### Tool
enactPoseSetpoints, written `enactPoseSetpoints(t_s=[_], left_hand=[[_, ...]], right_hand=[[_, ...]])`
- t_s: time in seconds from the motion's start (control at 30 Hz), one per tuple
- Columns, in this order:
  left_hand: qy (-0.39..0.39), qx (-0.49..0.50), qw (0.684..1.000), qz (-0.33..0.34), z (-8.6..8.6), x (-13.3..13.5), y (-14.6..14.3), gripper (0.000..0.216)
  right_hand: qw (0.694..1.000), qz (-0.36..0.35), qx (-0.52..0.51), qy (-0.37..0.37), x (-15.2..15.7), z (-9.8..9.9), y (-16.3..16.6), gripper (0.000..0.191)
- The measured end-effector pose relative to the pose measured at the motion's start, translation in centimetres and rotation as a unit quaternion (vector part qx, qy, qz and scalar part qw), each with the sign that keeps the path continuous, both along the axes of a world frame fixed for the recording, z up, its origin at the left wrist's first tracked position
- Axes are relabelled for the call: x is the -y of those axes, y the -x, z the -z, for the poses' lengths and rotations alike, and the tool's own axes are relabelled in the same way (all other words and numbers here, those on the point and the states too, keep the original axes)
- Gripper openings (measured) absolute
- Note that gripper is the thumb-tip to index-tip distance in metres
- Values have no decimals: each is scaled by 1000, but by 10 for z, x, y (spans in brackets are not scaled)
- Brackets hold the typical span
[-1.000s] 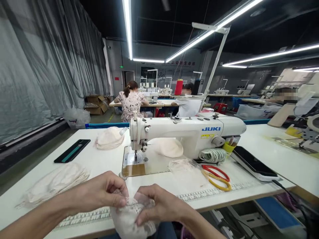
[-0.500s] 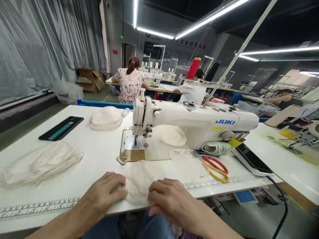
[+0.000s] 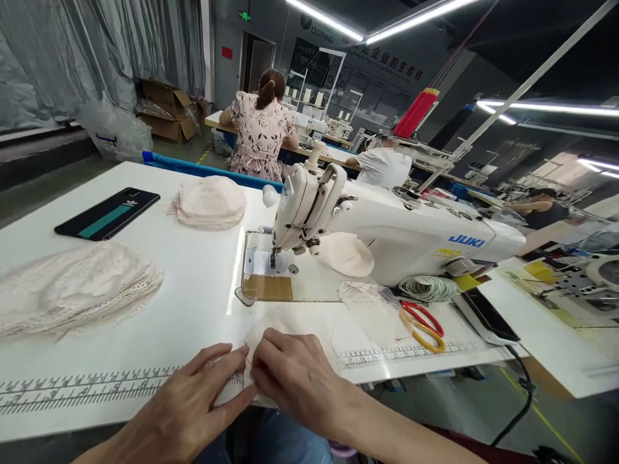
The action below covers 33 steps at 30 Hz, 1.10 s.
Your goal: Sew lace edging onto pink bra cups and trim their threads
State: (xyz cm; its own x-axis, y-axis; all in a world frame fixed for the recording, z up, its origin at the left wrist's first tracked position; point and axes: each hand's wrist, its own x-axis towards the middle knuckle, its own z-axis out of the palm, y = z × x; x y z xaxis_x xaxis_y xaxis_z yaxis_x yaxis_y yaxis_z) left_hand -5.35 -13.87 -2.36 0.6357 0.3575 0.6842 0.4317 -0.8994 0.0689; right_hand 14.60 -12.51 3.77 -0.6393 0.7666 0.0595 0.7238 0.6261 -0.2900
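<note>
My left hand and my right hand meet at the near edge of the white table, both pressed onto a small pale lace fabric piece lying flat there. Left fingers are stretched along the piece's left edge; right fingers are curled, pinching it. A white JUKI sewing machine stands just beyond, its needle plate straight ahead of my hands.
A stack of lace pieces lies at the left, another pale stack further back, a black phone beside it. Red and yellow scissors and a cord coil lie at the right. Other people sit at tables behind.
The fabric piece went from held up in both hands to lying flat on the table edge. My hands have drawn closer together on it, and the view tilted down and right.
</note>
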Motion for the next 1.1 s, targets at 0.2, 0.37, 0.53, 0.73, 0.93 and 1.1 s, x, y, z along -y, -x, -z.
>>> enactPoseSetpoints(t_s=[0.2,0.37,0.53,0.73,0.93,1.1], left_hand=[[42,-25,999,22,1,4,7,46],[-9,-18,1000,22,3,4,4,40],[-23,-11,1000,19,6,3,3,40],[-25,-19,999,22,8,4,3,42],[-31,-8,999,19,7,3,1,38],[-40,-5,999,2,12,3,1,38]], right_hand=[[973,30,-136,182,-2,-12,-13,6],[988,10,-88,129,3,-9,-9,5],[985,20,-102,135,5,-5,-6,7],[962,55,-188,189,4,-5,-16,2],[980,33,-131,144,9,-2,-4,5],[959,21,-215,181,6,1,-9,8]])
